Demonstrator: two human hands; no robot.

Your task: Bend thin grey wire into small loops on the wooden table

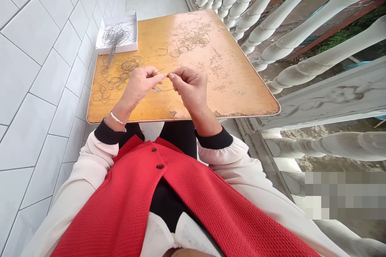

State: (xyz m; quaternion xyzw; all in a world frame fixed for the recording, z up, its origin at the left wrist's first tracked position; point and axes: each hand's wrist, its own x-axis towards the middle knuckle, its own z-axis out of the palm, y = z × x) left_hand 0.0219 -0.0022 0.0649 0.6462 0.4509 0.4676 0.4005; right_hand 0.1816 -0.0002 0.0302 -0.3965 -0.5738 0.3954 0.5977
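Above the near half of the table, my left hand [144, 83] and my right hand [189, 87] meet fingertip to fingertip. Both pinch a thin wire [164, 90], which bends in a loop below the fingers. Where its ends meet is hidden by my fingertips. Left of my left hand lies a loose pile of wire rings [120, 76] on the wood. Beyond my hands, several more wire rings [183, 48] are spread across the table. A white box [134, 34] at the far left holds a bundle of thin wires [116, 38], some hanging over its near edge.
The wooden table [241, 96] has worn, peeling patches and a chipped front edge. A white tiled wall [39, 88] runs close along the left. White balusters [280, 44] line the right side, with ground and plants outside.
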